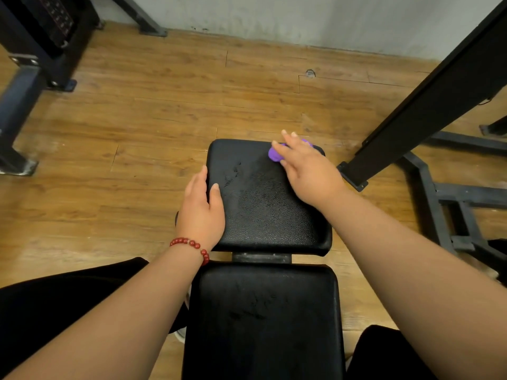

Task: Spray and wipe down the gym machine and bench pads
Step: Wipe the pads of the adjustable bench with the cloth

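- Your right hand (307,171) lies flat on a purple cloth (274,154), fingers fairly straight and a little spread, pressing it onto the far pad (263,209) of the bench.
- That cloth sits at the pad's upper right corner, just right of frame centre, mostly hidden under your fingers.
- Your left hand (201,212) braces the same pad's left edge: the thumb lies on top and the fingers stretch along the side, holding nothing else.
- A red bead bracelet (192,244) circles your left wrist.
- Smeary marks show on the far pad's black surface, between your two hands.
- The near pad (263,319) fills the lower centre, joined to the far pad by a short metal bar (262,257).
- A black slanted beam (428,105) crosses the right side of the frame, and a dark machine frame (41,28) stands upper left.
- Everything rests on a wooden floor (164,91), with a pale wall (301,17) along the top.
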